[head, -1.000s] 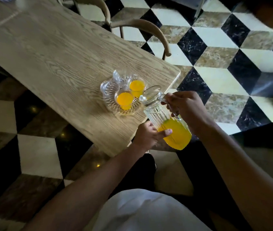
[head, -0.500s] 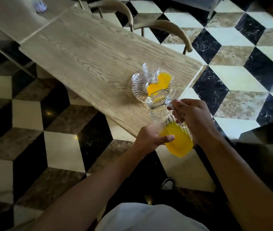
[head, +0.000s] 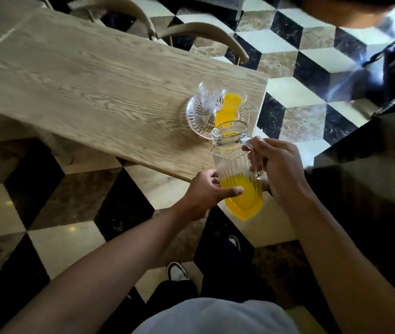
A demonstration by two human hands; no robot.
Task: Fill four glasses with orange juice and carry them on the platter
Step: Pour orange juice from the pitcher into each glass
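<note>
Wooden table (head: 90, 88) over checkered marble floor (head: 300, 92); both hands' grip around juice pitcher (head: 237, 174).

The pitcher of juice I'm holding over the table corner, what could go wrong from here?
1. The platter sits close to the table corner, so a bump from the pitcher might push it toward the edge.
2. The glasses are crowded together and the pitcher mouth hides part of them, so juice could miss the clear glass.
3. The left hand steadies only the base; a tilt could slip.
</note>
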